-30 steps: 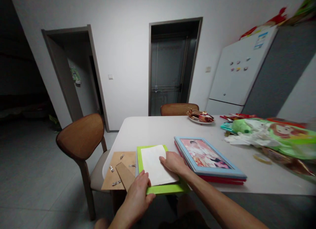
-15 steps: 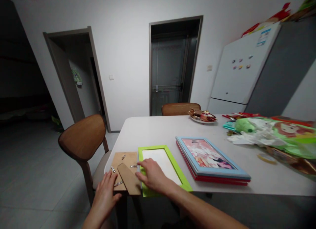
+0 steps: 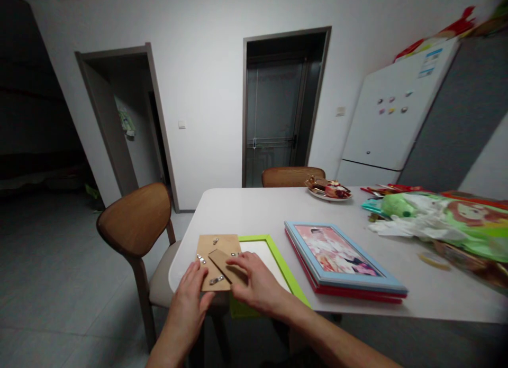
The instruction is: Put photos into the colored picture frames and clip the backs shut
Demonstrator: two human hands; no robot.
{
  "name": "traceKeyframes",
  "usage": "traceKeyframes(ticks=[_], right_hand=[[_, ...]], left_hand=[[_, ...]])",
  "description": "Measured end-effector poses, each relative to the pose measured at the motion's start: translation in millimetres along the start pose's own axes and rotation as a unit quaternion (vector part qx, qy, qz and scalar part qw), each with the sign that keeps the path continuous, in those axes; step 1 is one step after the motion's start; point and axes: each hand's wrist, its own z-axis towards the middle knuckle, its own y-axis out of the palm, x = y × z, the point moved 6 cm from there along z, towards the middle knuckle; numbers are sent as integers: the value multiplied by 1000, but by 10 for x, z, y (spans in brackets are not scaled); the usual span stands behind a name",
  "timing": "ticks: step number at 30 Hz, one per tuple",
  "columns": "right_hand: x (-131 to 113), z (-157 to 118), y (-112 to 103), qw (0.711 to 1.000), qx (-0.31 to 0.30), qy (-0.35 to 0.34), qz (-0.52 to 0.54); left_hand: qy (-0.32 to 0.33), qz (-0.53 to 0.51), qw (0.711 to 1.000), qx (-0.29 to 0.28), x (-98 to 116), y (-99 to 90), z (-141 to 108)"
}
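The left hand (image 3: 188,294) had moved from the green frame (image 3: 286,265) to the backing board's (image 3: 226,245) left edge, and the right hand (image 3: 257,288), off the white sheet (image 3: 266,256), had gripped the board's right side. The board had shifted rightward, from beside the frame to overlapping its left part.

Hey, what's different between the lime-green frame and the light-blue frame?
The lime-green frame surrounds a plain white surface; the light-blue frame surrounds a mostly pink picture. A brown backing board partly hides the lime-green frame, while the light-blue frame's front is uncovered. The light-blue frame lies atop a red-edged stack; the lime-green frame lies lower, at the table's near edge. Both are rectangular.
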Motion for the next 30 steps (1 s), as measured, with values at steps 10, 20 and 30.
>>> traceKeyframes(ticks=[10,20,30], right_hand=[[725,-391,-403,994,-31,83,-62],[818,-411,-231,988,-30,48,-144],[683,-353,-259,982,-84,44,-163]], left_hand=[[32,-95,986,-133,406,788,-26],[58,-28,981,-185,368,877,-174],[71,27,975,-207,322,821,-224]])
